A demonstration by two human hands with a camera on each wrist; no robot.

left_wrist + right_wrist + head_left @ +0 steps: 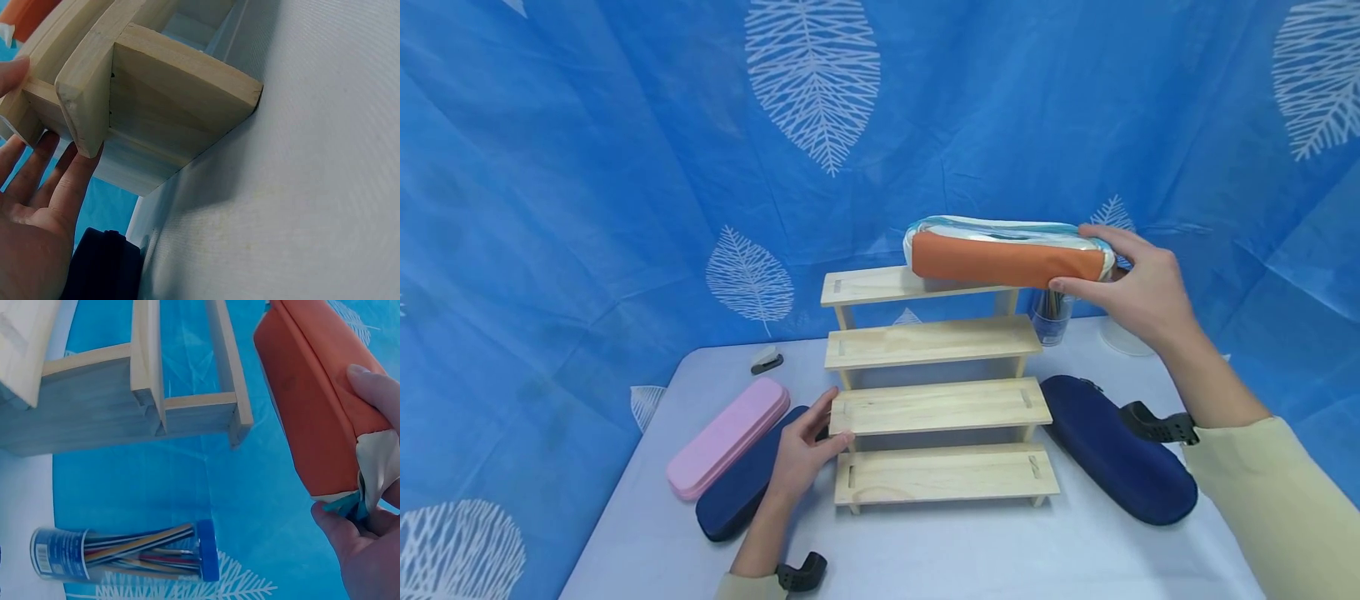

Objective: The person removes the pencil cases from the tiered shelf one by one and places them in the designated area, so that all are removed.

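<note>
My right hand [1138, 287] grips the right end of an orange pencil case [1000, 257] with a white and teal top. The case is level over the top step of a four-tier wooden rack [940, 408] and overlaps that step in the head view. In the right wrist view, the case [312, 406] is tilted beside the rack, with thumb and fingers around its end. My left hand [801, 458] holds the rack's left side at the second step from the bottom. The left wrist view has the thumb on one side of the wood and fingertips [87, 159] against the other.
Left of the rack lie a pink case [730, 437], a dark blue case [745, 483] and a small stapler [767, 361]. A larger navy case [1112, 450] lies to the right. Behind it stands a clear jar of pencils [137, 555]. A blue leaf-print curtain [625, 125] hangs behind.
</note>
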